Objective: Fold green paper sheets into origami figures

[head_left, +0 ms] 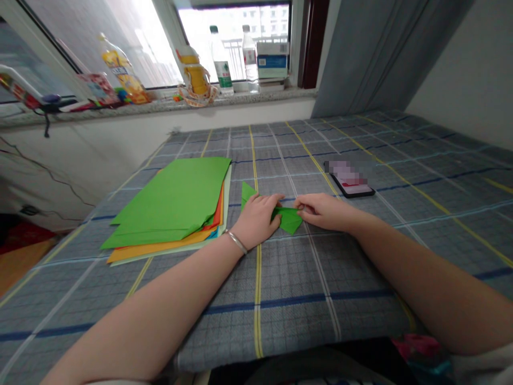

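Note:
A small piece of folded green paper [290, 220] lies on the checked cloth between my hands, with pointed corners showing on both sides of my left hand. My left hand [259, 218] rests over its middle, curved fingers at the far side and thumb at the near side, holding it. At the right end, my right hand [325, 212] is closed, pinching the paper's edge between thumb and fingers. My left hand hides the central part of the folds. A silver bangle [236, 241] circles my left wrist.
A stack of coloured paper sheets [172, 195], green on top, lies to the left. Beyond my right hand is a phone [350, 179] with its screen lit. Bottles [222, 64], a yellow cup [196, 75] and a box [272, 60] stand on the windowsill [240, 100].

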`<state>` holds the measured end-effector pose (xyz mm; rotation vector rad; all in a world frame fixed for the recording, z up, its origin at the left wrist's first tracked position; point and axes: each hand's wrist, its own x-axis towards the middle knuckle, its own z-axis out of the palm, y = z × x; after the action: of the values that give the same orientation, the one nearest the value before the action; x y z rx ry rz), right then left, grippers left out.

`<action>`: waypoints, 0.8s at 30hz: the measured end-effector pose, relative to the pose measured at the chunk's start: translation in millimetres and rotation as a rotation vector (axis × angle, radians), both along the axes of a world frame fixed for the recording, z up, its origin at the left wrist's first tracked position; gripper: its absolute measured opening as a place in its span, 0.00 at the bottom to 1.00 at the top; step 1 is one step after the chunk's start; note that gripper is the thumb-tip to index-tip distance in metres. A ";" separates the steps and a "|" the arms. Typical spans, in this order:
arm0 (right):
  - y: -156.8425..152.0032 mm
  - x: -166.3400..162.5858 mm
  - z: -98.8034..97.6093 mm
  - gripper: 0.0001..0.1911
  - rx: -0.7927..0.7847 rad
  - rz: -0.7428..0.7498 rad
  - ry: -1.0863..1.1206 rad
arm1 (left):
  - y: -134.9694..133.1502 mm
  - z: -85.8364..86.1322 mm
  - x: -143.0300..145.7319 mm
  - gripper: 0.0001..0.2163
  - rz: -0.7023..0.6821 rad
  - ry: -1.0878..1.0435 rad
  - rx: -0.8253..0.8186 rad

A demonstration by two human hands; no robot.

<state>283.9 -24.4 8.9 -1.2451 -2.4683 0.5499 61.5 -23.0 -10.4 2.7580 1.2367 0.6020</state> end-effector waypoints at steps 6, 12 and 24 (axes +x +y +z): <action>-5.3 -4.4 4.7 0.05 0.051 -0.058 -0.119 | 0.3 0.2 -0.7 0.23 -0.024 -0.011 -0.030; -11.0 -15.9 3.5 0.06 0.091 -0.152 -0.282 | 0.5 -0.4 -0.9 0.28 -0.039 -0.041 -0.067; -5.3 -0.7 9.9 0.10 0.022 -0.189 -0.357 | -4.0 3.3 -2.0 0.27 -0.120 0.010 0.048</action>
<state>283.2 -29.7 18.8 -1.6705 -2.5831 0.2679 59.4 -27.1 -7.1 2.8525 1.0624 0.6156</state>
